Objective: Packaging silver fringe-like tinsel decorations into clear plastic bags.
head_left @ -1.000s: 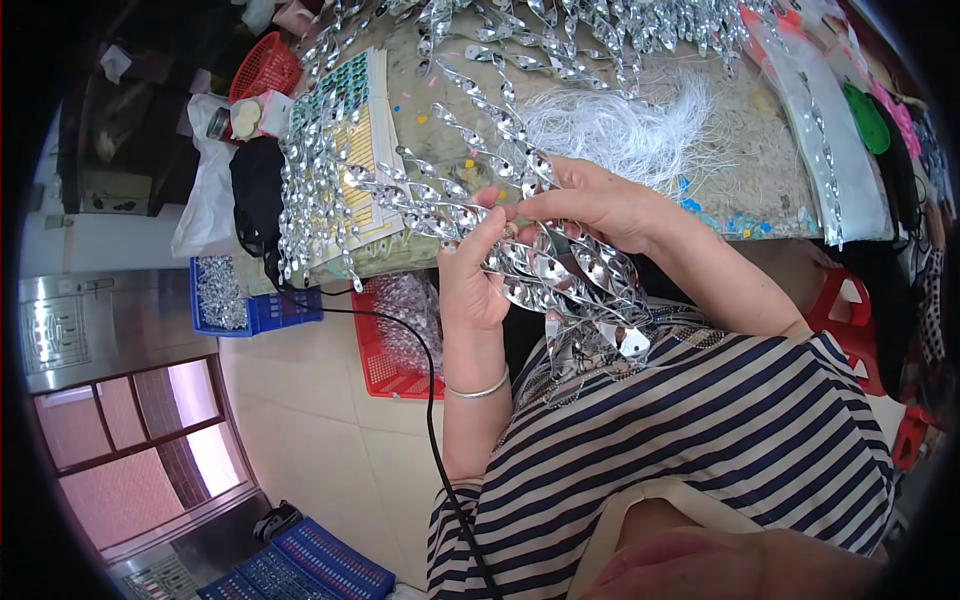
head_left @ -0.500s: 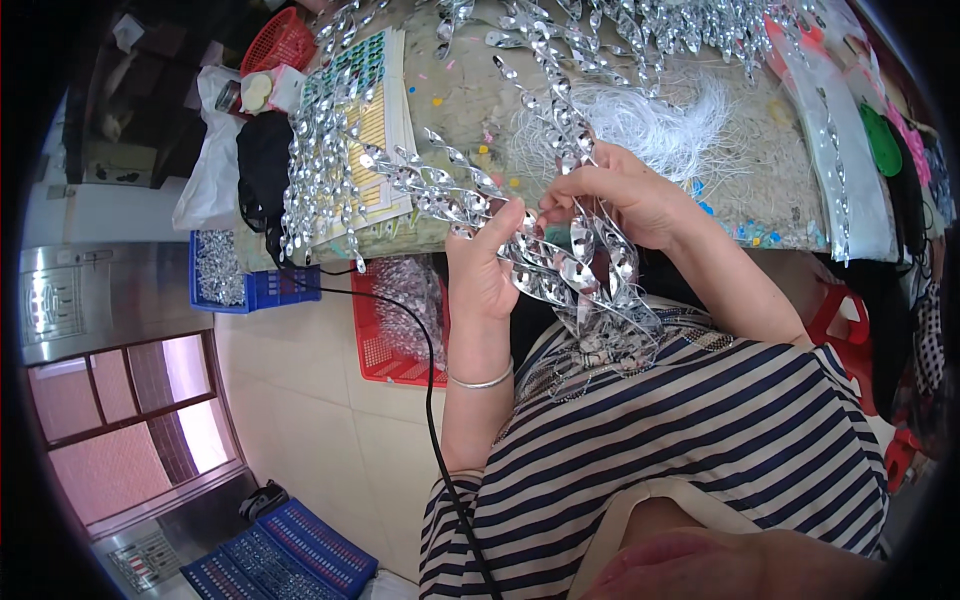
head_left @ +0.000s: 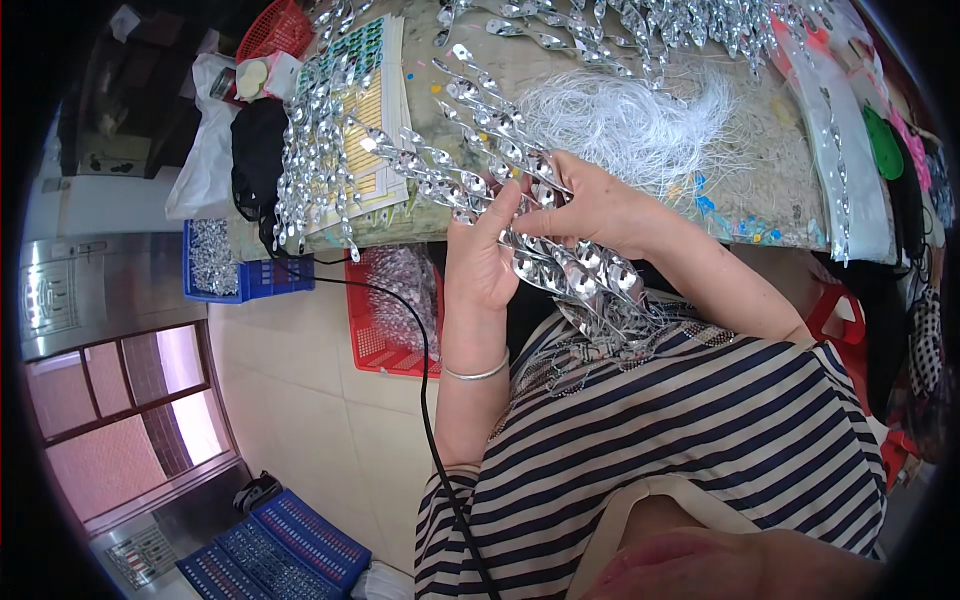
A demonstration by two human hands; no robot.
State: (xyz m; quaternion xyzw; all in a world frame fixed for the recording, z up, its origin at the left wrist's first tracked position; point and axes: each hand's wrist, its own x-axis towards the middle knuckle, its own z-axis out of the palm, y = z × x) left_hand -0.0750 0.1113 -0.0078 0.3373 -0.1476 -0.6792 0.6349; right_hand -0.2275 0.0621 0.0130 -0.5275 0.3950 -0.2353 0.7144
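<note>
Between my hands, at the table's front edge, is a bunch of shiny silver twisted strips [head_left: 575, 270]. My left hand [head_left: 482, 250] is closed round strips that point away to the upper left, its thumb on top. Close against it, my right hand [head_left: 600, 205] grips more of the twisted strips, which fan out over the table. The lower ends, with thin strings or fine chains, hang against my striped top. The fingertips of both hands are partly hidden behind the strips.
A heap of white thread [head_left: 640, 125] lies on the worn table [head_left: 780, 190], with more silver strips along the back. Printed sheets [head_left: 390, 110] and hanging strips are at left. Below stand a red basket [head_left: 365, 340] and a blue crate [head_left: 275, 277]. A black cable [head_left: 424, 390] crosses at left.
My right hand has moved left against my left hand. The strips it holds have swung left and now lie closer to those in my left hand.
</note>
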